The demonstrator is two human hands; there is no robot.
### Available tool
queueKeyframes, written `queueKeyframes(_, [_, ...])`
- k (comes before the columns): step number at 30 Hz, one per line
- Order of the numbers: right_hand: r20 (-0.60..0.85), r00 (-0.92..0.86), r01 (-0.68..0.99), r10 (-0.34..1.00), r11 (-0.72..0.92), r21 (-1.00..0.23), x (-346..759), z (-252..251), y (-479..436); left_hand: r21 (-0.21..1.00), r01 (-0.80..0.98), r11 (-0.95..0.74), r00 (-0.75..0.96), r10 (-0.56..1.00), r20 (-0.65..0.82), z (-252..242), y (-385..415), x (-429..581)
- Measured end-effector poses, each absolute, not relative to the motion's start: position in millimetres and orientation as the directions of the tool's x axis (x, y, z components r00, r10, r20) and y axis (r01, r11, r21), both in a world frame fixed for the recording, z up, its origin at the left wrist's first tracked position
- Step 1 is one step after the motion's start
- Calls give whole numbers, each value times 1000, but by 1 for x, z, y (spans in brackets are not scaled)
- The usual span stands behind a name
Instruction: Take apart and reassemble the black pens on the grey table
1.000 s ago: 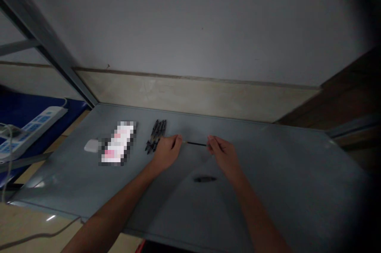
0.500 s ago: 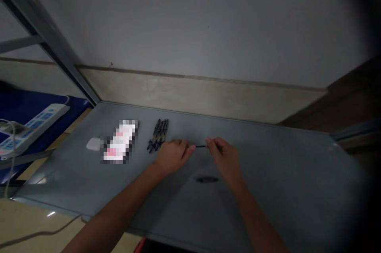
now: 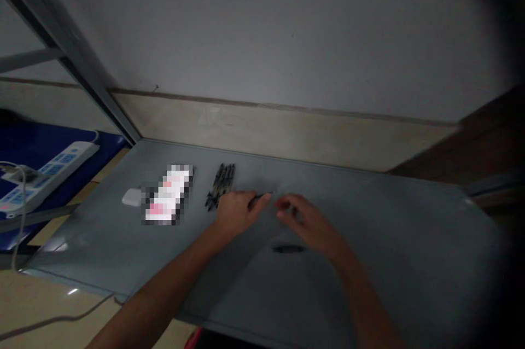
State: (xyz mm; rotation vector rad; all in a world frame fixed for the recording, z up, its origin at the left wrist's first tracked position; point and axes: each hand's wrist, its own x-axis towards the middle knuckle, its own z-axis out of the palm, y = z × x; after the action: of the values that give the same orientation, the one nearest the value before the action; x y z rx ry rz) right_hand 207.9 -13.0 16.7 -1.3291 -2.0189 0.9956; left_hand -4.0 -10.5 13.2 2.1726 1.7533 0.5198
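Note:
My left hand (image 3: 237, 210) is closed round a thin dark pen (image 3: 262, 196), whose tip pokes out to the right between thumb and fingers. My right hand (image 3: 304, 220) hovers just right of that tip with loosely curled fingers; it is blurred and nothing shows in it. A bundle of several black pens (image 3: 220, 184) lies on the grey table (image 3: 389, 250) just left of my left hand. A short dark pen part (image 3: 288, 249) lies on the table below my hands.
A pixelated white-and-pink packet (image 3: 167, 202) and a small white block (image 3: 132, 197) lie at the left of the table. A white power strip (image 3: 45, 175) rests on a blue surface beyond the left edge. A wall runs along the back.
The thin refill stretched between both hands has gone into the left hand's pen. My right hand has let go and drifted down and left.

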Motion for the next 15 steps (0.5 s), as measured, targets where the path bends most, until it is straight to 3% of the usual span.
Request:
queueKeyframes(2, [-55, -553, 581, 832, 337, -741, 218, 20, -16, 464, 869, -175, 137, 984, 114, 14, -8, -7])
queueKeyframes(6, [-137, -632, 623, 763, 395, -675, 223, 16, -20, 475, 867, -151, 95, 986, 140, 13, -5, -9])
queueKeyframes(15, [6, -586, 593, 810, 434, -678, 213, 9, -15, 457, 875, -161, 118, 985, 123, 12, -13, 0])
